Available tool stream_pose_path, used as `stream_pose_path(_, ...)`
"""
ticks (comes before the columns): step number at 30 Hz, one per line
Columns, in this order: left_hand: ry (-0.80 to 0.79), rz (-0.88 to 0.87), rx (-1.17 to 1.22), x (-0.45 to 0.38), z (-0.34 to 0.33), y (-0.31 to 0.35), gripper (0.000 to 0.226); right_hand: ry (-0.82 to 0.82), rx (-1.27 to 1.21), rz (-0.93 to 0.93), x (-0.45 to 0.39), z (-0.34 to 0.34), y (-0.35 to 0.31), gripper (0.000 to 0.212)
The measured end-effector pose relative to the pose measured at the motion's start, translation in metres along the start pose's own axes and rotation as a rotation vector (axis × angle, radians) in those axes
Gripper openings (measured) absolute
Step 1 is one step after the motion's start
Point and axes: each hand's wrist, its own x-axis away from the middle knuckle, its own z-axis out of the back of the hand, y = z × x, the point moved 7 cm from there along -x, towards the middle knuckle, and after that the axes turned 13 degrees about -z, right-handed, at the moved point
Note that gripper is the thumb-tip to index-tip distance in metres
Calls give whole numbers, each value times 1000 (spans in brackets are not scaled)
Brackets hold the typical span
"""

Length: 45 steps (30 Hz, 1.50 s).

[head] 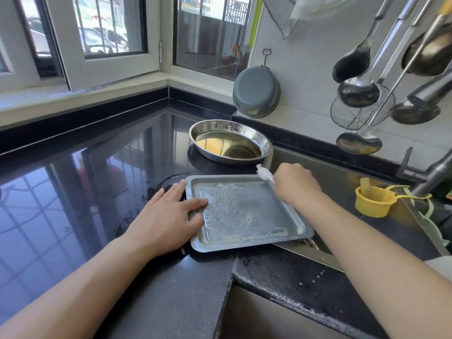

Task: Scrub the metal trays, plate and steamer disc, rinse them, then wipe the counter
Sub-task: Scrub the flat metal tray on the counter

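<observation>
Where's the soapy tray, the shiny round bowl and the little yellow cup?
soapy tray [247, 211], head view, middle of its sudsy floor
shiny round bowl [230, 143], head view, its inner bottom
yellow cup [371, 201], head view, its outer wall

At right you see a yellow measuring cup beside the faucet. Upper right: ladles and a wire skimmer hang; a grey basin leans on the wall.

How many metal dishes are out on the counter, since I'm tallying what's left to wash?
2: the rectangular tray under both hands, overhanging the sink; the oval dish behind it. More may sit hidden in the sink.
</observation>
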Motion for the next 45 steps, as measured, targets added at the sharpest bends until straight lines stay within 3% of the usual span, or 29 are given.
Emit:
stream_pose_path(4, -1, 2, -8, 0, 0, -1, 49, 5, 8, -68, -10, 3, 34, 24)
stream_pose_path(18, 11, -3, -12, -1, 0, 0, 49, -60, 305, 20, 54, 18, 72, 13)
stream_pose_path(26, -13, 17, 9, -1, 0, 2, 49, 104, 313, 150, 26, 9, 5, 25)
stream_pose_path(33, 3, 42, 12, -2, 2, -6, 50, 286, 619, 462, -9, 12, -10, 19)
stream_pose_path(36, -1, 38, -13, -1, 2, -4, 58, 202, 707, 547, -8, 23, -6, 15)
stream_pose_path(39, -3, 19, -60, 0, 3, -2, 82, -3, 755, 508, 7, 35, -5, 17)
stream_pose_path(45, 5, 12, -85, 0, 2, -2, 93, -284, 843, 446, 51, 38, 9, 24)
